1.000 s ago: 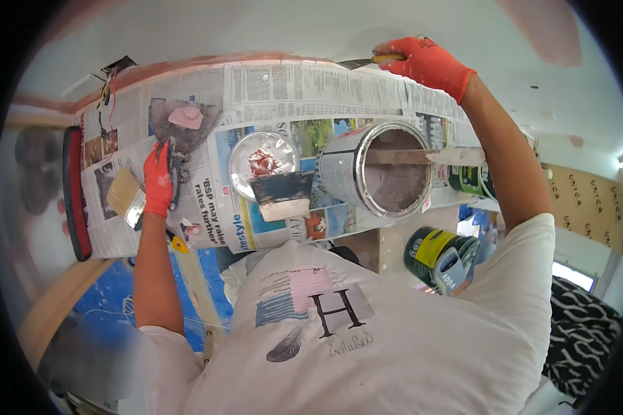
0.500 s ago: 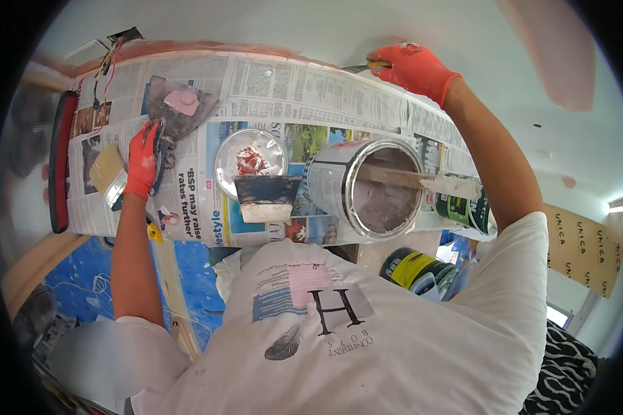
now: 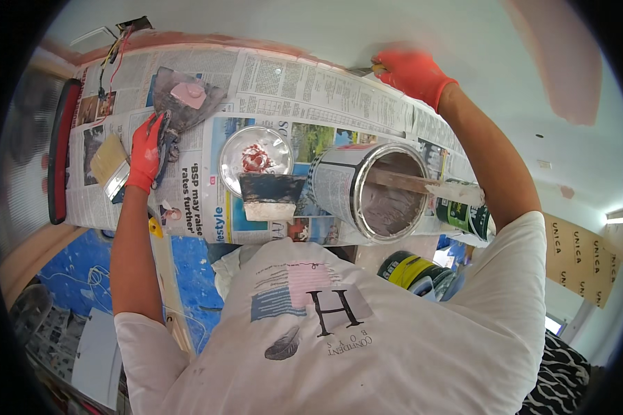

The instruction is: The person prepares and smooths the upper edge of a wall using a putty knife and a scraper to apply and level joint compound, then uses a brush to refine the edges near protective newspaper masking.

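Nearest me stands the open metal paint can (image 3: pixel 377 190) with a wooden stir stick (image 3: pixel 422 185) across its rim. Just left of the can lie a dark wide scraper blade (image 3: pixel 270 196) and a round silver lid (image 3: pixel 255 158) on the newspaper-covered table (image 3: pixel 311 90). Well left of the can, my left hand (image 3: pixel 145 153) in its orange glove closes around the handle of a grey putty knife (image 3: pixel 180 104). Beyond the can, my gloved right hand (image 3: pixel 412 72) is clamped on a small tool (image 3: pixel 367 69) at the white wall (image 3: pixel 394 28).
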Demonstrator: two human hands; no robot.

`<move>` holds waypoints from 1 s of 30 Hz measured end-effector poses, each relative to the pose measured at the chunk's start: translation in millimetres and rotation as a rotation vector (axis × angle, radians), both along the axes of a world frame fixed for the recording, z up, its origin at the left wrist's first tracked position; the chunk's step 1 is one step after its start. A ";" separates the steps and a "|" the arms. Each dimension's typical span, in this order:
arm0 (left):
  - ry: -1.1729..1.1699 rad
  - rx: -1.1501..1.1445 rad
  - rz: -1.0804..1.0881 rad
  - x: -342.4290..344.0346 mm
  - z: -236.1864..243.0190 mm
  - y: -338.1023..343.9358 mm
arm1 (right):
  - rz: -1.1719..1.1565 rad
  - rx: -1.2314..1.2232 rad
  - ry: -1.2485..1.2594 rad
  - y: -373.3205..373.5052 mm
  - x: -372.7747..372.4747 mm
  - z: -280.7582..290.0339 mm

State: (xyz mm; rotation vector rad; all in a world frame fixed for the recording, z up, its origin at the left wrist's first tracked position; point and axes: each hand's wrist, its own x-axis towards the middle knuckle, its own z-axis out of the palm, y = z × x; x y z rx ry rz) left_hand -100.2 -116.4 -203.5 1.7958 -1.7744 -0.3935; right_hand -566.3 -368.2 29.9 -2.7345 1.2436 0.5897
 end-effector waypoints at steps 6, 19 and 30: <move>-0.066 0.012 0.021 -0.9 1.2 1.1 | 0.029 -0.078 0.043 8.2 2.1 -0.8; 0.300 0.073 0.113 -12.0 17.7 -2.7 | -0.065 0.014 0.044 12.0 -26.2 10.9; 0.522 0.173 0.146 -1.7 7.8 -5.5 | 0.012 -0.060 0.036 6.8 -26.9 4.5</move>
